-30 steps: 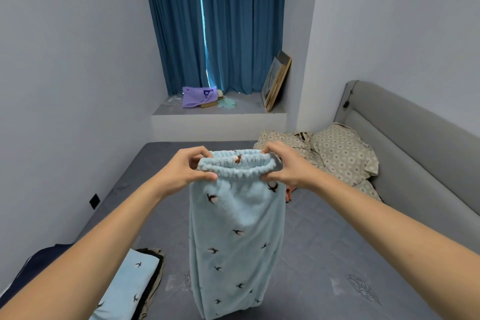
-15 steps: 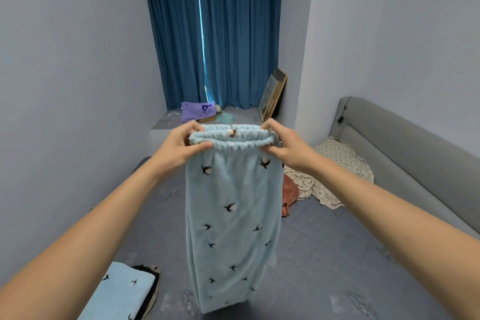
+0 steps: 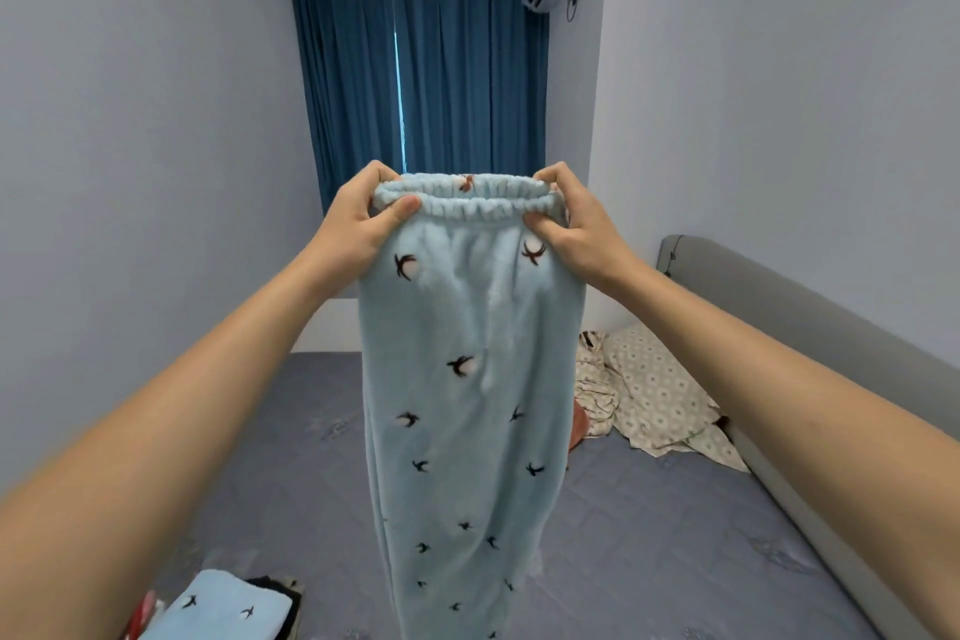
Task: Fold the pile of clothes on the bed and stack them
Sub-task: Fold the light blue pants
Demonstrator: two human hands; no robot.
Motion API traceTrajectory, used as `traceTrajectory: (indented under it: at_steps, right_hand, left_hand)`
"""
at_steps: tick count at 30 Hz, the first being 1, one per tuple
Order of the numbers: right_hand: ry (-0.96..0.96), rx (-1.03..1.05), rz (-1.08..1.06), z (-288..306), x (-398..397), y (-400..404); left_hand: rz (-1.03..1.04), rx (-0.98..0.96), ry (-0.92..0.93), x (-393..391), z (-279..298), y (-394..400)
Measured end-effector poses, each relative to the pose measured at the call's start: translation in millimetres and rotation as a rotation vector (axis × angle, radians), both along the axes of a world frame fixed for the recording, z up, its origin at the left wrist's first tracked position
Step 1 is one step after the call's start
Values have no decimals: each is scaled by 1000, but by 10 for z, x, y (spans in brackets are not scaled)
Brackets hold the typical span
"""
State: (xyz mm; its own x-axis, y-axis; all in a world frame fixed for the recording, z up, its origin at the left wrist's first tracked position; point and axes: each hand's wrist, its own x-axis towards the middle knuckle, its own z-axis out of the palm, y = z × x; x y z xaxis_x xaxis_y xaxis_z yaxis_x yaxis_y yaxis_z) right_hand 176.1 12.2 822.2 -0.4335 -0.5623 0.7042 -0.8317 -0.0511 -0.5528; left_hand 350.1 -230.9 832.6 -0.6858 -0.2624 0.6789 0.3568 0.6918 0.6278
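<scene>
I hold up light blue fleece trousers [image 3: 467,405] printed with small dark birds, and they hang straight down above the grey bed [image 3: 649,535]. My left hand [image 3: 358,224] pinches the left end of the elastic waistband. At the right end, my right hand [image 3: 576,224] pinches it the same way. The trouser bottoms run out of the frame's lower edge. A stack of folded clothes [image 3: 228,605] lies at the bottom left, topped by a matching light blue piece with birds.
Patterned beige cloth and a pillow [image 3: 654,395] lie crumpled at the right by the grey headboard [image 3: 805,327], with a reddish garment [image 3: 579,431] peeking from behind the trousers. Blue curtains [image 3: 415,68] hang ahead. Walls close in on both sides.
Both hands have lifted the trousers higher and my view has tilted up. The window ledge is now hidden, and more of the garment hangs free above the bed.
</scene>
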Motion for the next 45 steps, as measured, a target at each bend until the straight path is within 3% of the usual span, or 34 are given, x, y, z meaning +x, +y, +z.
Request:
traceTrajectory:
  at_steps: [9, 15, 19, 27, 32, 34, 38, 41, 45]
  right_hand:
    - [-24, 52, -6, -44, -300, 90]
    - [-97, 141, -54, -549, -810, -184]
    - [-168, 229, -88, -1183, -1306, -495]
    - [-296, 415, -167, -3292, -2524, -1298]
    - [-319, 452, -283, -4681, -3410, -1962]
    - [-364, 557, -374, -5341, -3580, -2096]
    - [-551, 830, -372, -6927, -3253, -1861]
    - [-804, 949, -394, -7938, -2659, -1346]
    - [-1112, 816, -388, -8736, -1901, -850]
  left_hand:
    - [51, 58, -33, -291, -120, 176]
    - [76, 117, -134, -807, -655, -40]
    - [55, 165, -232, -1362, -1288, -379]
    - [1, 212, -467, -2813, -3431, -1309]
    - [118, 274, -461, -3744, -4808, -1839]
    - [199, 308, -528, -3888, -5477, -1936]
    - [240, 356, -787, -3427, -7163, -1747]
    - [236, 526, -942, -2689, -8235, -1328]
    - [426, 690, -1136, -1810, -9070, -698]
